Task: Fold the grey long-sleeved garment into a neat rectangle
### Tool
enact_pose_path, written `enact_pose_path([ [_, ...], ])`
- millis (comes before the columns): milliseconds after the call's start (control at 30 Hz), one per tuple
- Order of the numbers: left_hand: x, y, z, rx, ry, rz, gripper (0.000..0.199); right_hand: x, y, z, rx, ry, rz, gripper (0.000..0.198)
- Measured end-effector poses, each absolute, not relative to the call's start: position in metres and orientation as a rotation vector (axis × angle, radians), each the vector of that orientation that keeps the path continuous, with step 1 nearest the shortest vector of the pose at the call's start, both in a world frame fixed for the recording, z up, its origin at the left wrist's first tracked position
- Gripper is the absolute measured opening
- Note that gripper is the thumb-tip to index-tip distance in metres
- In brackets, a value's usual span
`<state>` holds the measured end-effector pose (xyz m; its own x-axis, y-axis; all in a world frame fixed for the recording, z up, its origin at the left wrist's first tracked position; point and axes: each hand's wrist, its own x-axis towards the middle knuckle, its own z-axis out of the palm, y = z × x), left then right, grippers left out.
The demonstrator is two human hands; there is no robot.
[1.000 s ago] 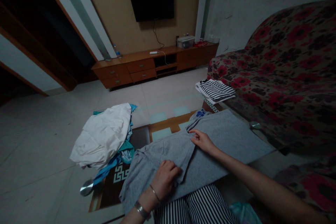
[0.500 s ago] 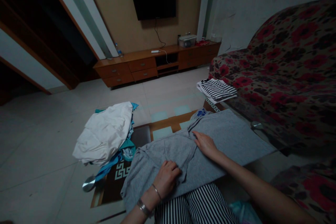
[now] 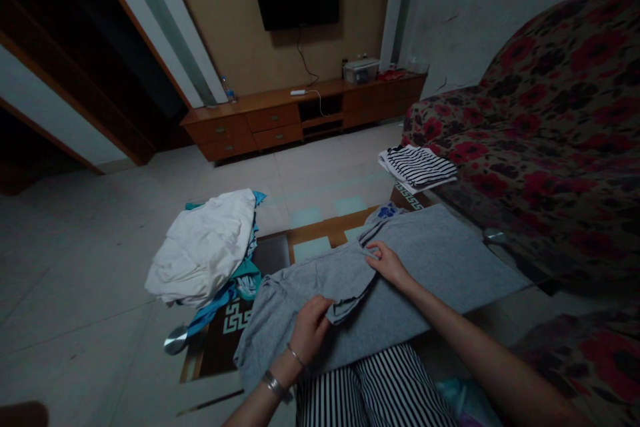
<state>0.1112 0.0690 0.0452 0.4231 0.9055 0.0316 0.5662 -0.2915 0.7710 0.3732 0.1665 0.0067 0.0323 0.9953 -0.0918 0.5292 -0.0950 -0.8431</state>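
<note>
A grey T-shirt (image 3: pixel 425 260) lies spread over a low glass-topped table, its near edge close to my knees in striped trousers. My left hand (image 3: pixel 313 323), with bracelets at the wrist, pinches one corner of a sleeve edge and holds it slightly raised, so the sleeve opening shows. Farther right, my right hand (image 3: pixel 387 265) grips the other end of that edge between thumb and fingers. Behind the shirt, a bit of cloth with a blue print (image 3: pixel 387 212) pokes out.
A heap of white cloth (image 3: pixel 205 247) with blue and teal garments lies on the table's left end. Folded striped clothes (image 3: pixel 420 165) sit at the far right corner. Beyond are a wooden TV cabinet (image 3: pixel 275 123) and, on the right, a flowered sofa (image 3: pixel 550 107).
My left hand has closed on the sleeve's near corner and lifted it off the shirt. My right hand has taken hold of the sleeve's far end. The view has tipped slightly down.
</note>
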Motion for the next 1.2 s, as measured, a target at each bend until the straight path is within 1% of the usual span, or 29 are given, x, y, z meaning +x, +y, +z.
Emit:
enact_pose_path([
  [33,0.111,0.072,0.047,1.894,1.243,0.667,0.028,0.375,0.168,0.011,-1.598,-1.537,1.03,0.042],
  [67,0.111,0.075,0.05,1.814,1.238,0.698,0.026,0.378,0.17,0.017,-1.507,-1.537,1.105,0.043],
  [167,0.11,0.088,0.064,1.647,1.22,0.739,0.025,0.386,0.175,0.036,-1.309,-1.563,1.382,0.037],
  [200,0.108,0.095,0.07,1.619,1.222,0.747,0.025,0.387,0.178,0.041,-1.248,-1.561,1.481,0.04],
  [267,0.102,0.111,0.082,1.6,1.243,0.779,0.024,0.389,0.187,0.05,-1.12,-1.543,1.625,0.055],
  [300,0.097,0.122,0.089,1.605,1.257,0.802,0.022,0.389,0.193,0.053,-1.067,-1.542,1.65,0.061],
  [333,0.092,0.134,0.095,1.612,1.272,0.83,0.019,0.388,0.201,0.055,-1.035,-1.553,1.642,0.063],
  [367,0.086,0.148,0.1,1.608,1.287,0.861,0.016,0.386,0.21,0.056,-1.038,-1.579,1.599,0.06],
  [433,0.074,0.181,0.107,1.542,1.31,0.928,0.015,0.38,0.235,0.056,-1.127,-1.674,1.43,0.046],
  [500,0.062,0.218,0.107,1.415,1.332,0.985,0.018,0.371,0.265,0.054,-1.252,-1.799,1.194,0.028],
  [533,0.056,0.238,0.105,1.348,1.349,1.002,0.021,0.365,0.28,0.052,-1.314,-1.859,1.082,0.022],
  [567,0.05,0.258,0.101,1.294,1.372,1.008,0.023,0.358,0.296,0.049,-1.371,-1.91,0.992,0.021],
  [667,0.037,0.313,0.087,1.22,1.47,0.976,0.026,0.334,0.337,0.034,-1.493,-1.982,0.88,0.023],
  [733,0.033,0.343,0.076,1.226,1.532,0.936,0.023,0.319,0.357,0.021,-1.541,-1.981,0.861,0.02],
  [833,0.031,0.379,0.059,1.258,1.618,0.882,0.02,0.302,0.374,-0.002,-1.621,-1.944,0.792,0.016],
  [900,0.032,0.398,0.046,1.286,1.669,0.855,0.02,0.297,0.378,-0.015,-1.69,-1.9,0.735,0.019],
  [1000,0.033,0.417,0.028,1.313,1.736,0.826,0.021,0.296,0.378,-0.028,-1.76,-1.85,0.667,0.026],
  [1100,0.03,0.426,0.016,1.327,1.788,0.803,0.023,0.294,0.374,-0.031,-1.799,-1.835,0.623,0.027],
  [1200,0.021,0.42,0.015,1.33,1.785,0.733,0.032,0.291,0.37,-0.028,-1.846,-1.858,0.544,0.028],
])
